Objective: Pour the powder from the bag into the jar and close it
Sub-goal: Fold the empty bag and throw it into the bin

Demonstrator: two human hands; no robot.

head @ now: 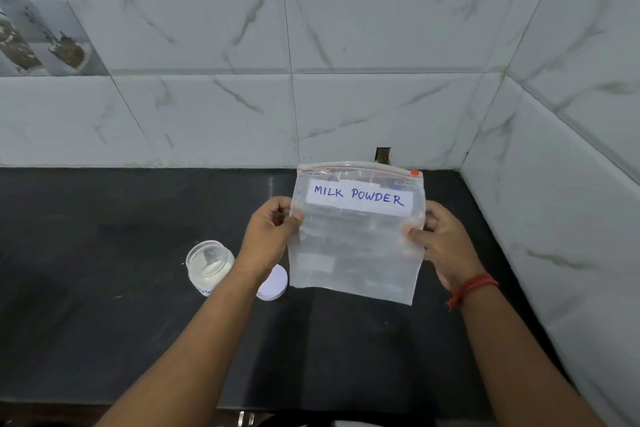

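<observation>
While both hands, left hand [273, 229] and right hand [438, 239], are pinching the emptied-looking bag [356, 236] upright by its edges, the powder-filled jar [209, 265] is sitting open on the counter [104, 253], lid [275, 282] lying beside; closing is remaining.

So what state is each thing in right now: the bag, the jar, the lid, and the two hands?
Bag: held up above the counter, label "MILK POWDER" facing the camera, looks empty; whether the zip is sealed is unclear.
Jar: upright on the counter, open, white powder inside.
Lid: off, lying on the counter beside the jar.
Left hand: pinches the bag's left edge.
Right hand: pinches the bag's right edge.
</observation>
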